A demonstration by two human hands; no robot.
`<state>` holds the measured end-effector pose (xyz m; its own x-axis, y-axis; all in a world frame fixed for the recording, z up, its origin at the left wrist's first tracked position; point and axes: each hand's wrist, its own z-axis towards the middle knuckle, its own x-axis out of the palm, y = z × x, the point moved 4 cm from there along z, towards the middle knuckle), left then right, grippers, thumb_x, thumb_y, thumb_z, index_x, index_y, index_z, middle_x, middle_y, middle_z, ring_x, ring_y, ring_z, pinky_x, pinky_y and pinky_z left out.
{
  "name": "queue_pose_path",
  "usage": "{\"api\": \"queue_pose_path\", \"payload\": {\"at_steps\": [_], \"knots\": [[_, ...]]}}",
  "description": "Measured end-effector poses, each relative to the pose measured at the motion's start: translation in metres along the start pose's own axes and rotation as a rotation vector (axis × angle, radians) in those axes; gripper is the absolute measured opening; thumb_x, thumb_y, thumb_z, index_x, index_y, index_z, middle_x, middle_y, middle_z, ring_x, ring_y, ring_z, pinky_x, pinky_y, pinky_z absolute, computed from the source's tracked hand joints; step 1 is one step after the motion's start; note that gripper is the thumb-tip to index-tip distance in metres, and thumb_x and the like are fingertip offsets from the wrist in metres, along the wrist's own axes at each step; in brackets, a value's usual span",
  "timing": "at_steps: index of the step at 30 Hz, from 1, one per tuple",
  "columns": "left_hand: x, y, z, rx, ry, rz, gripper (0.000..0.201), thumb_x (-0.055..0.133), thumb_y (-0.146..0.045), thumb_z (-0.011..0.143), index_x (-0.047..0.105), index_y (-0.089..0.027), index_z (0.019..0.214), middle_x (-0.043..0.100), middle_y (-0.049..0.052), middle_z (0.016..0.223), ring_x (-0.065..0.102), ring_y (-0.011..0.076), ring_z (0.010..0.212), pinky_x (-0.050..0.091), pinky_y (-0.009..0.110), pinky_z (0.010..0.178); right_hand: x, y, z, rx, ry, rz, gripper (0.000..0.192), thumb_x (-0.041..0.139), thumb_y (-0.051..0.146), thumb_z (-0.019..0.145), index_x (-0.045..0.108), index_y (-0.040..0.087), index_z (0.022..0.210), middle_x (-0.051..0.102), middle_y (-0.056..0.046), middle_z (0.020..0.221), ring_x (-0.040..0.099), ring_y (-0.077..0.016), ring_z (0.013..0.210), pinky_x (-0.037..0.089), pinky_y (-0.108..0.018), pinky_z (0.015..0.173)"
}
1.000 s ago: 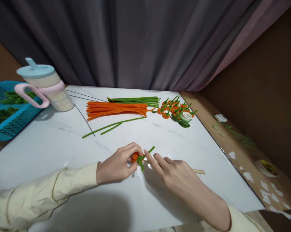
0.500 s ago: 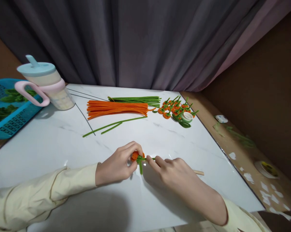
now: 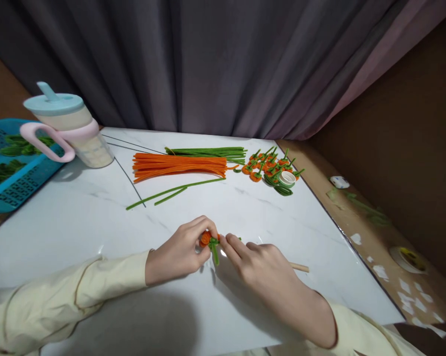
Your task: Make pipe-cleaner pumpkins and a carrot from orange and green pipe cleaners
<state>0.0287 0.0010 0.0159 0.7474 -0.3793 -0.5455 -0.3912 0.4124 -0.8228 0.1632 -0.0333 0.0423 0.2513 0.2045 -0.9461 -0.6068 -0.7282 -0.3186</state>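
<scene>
Orange chenille wound into a small coil with a green stem, the half-made flower (image 3: 209, 241) sits near the front edge of the bench (image 3: 97, 217), pinched between the two hands. The left hand (image 3: 178, 252) has its grip closed narrow on the orange head, thumb and forefinger around it; the right hand (image 3: 260, 269) pinches the green stem just beside the head, its grip also tight, with a thin wooden stick (image 3: 299, 267) lying under it and poking out toward the right edge. By my reading the piece is mid-way: the head is coiled and the green is being wrapped on, but loose green ends still stick out. A pile of finished flowers (image 3: 269, 168) lies toward the far right corner beside a white tape roll (image 3: 287, 178), while a thick bundle of orange stems (image 3: 178, 166), the green stems (image 3: 208, 152) behind it and two loose green lengths (image 3: 171, 193) remain unused, so plenty looks left. Against the picture a second earlier, the right fingers have closed in on the stem, and the free green tip that stuck up is now mostly hidden. A lidded cup (image 3: 69, 126) and a blue basket (image 3: 11, 183) stand at the far left corner.
</scene>
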Motion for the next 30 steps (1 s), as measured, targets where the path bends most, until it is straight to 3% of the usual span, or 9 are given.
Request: {"api": "queue_pose_path", "payload": {"at_steps": [3,9,13,19,22,27,30], "knots": [[-0.001,-0.001,0.0,-0.005,-0.012,0.013,0.024,0.044,-0.001,0.069,0.05,-0.018,0.084,0.054,0.002,0.085,0.05,0.013,0.073,0.041,0.023,0.062,0.002,0.0,-0.002,0.024,0.029,0.057,0.032,0.047,0.002,0.081,0.046,0.009,0.113,0.062,-0.003,0.077,0.059,-0.0159,0.049,0.019,-0.032,0.038],[-0.002,-0.003,0.001,-0.002,-0.057,0.05,0.022,0.045,-0.002,0.069,0.051,-0.018,0.082,0.053,0.001,0.08,0.05,0.0123,0.069,0.041,0.023,0.061,0.006,0.003,-0.004,0.047,0.064,0.073,0.048,0.049,-0.001,0.074,0.04,0.008,0.12,0.062,-0.002,0.079,0.057,-0.0151,0.045,0.014,-0.033,0.038],[-0.003,-0.002,0.0,0.003,-0.1,0.065,0.02,0.046,-0.002,0.07,0.05,-0.019,0.081,0.053,0.0,0.08,0.051,0.0122,0.069,0.041,0.024,0.062,0.011,0.01,-0.003,0.083,0.031,0.071,0.057,0.048,-0.001,0.072,0.035,0.003,0.127,0.063,-0.005,0.084,0.056,-0.0136,0.044,0.019,-0.031,0.037],[-0.002,0.001,-0.003,0.024,-0.147,0.105,0.021,0.047,-0.002,0.072,0.049,-0.019,0.083,0.053,0.0,0.081,0.052,0.0128,0.072,0.042,0.024,0.065,0.019,0.026,0.002,0.143,-0.085,0.024,0.05,0.039,-0.003,0.075,0.038,-0.004,0.126,0.064,-0.017,0.096,0.056,-0.0138,0.043,0.03,-0.029,0.034],[-0.001,0.0,-0.004,0.039,-0.154,0.127,0.021,0.046,-0.002,0.073,0.049,-0.019,0.085,0.053,0.0,0.083,0.052,0.0127,0.073,0.042,0.024,0.066,0.021,0.026,0.003,0.13,-0.091,0.055,0.05,0.035,-0.006,0.073,0.04,-0.005,0.123,0.064,-0.018,0.092,0.053,-0.0132,0.038,0.031,-0.028,0.031],[-0.002,-0.003,-0.004,0.072,-0.165,0.128,0.022,0.045,-0.002,0.075,0.05,-0.019,0.088,0.052,0.001,0.083,0.052,0.0132,0.073,0.043,0.025,0.067,0.026,0.018,0.002,0.129,-0.064,0.394,0.059,0.035,-0.005,0.067,0.031,0.0,0.126,0.062,-0.013,0.089,0.055,-0.0163,0.046,0.033,-0.026,0.036],[-0.003,-0.004,-0.005,0.085,-0.168,0.119,0.02,0.045,-0.004,0.077,0.05,-0.019,0.089,0.053,0.001,0.084,0.053,0.0133,0.074,0.043,0.025,0.066,0.027,0.013,0.001,0.214,-0.131,0.772,0.042,0.034,0.0,0.077,0.034,0.011,0.118,0.061,-0.006,0.08,0.054,-0.0144,0.05,0.035,-0.023,0.043]]}}
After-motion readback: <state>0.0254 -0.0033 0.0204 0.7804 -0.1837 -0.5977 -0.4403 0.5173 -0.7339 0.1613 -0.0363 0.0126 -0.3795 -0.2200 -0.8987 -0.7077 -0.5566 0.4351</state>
